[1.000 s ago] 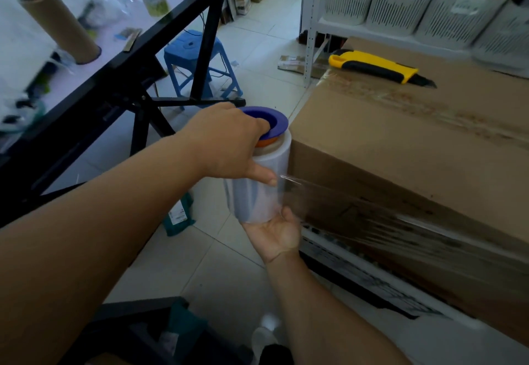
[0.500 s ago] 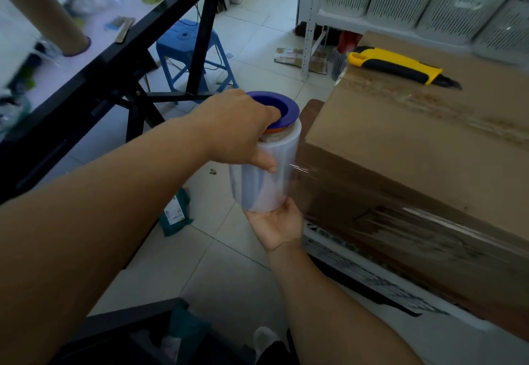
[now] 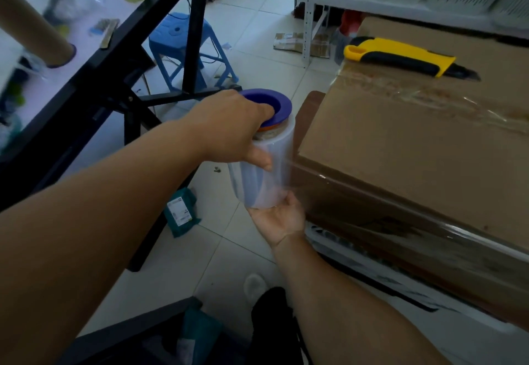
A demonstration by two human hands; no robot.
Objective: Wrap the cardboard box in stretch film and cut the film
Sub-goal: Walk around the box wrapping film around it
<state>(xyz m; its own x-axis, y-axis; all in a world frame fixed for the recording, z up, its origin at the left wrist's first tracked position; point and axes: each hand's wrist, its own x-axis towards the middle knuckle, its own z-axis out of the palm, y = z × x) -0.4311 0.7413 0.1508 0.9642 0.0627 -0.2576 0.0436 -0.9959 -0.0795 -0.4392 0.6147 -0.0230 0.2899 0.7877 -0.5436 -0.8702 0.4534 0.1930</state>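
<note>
The person holds the roll of stretch film [image 3: 263, 174] upright between both hands, right at the near left corner of the cardboard box [image 3: 406, 147]. The left hand [image 3: 232, 129] grips the top of the roll, fingers curled over the blue end cap [image 3: 272, 101] with a fingertip down on the film's side. The right hand [image 3: 279, 218] sits under the roll with its palm up, fingers hidden behind the base, so I cannot tell how tightly it closes. Film is stretched glossy along the box's near side, and a wrinkled band crosses its top. A yellow and black utility knife [image 3: 400, 56] lies on top of the box near its far edge. A blue stool [image 3: 186, 46] stands on the tiled floor beyond, beside a black-framed table [image 3: 94, 78].
</note>
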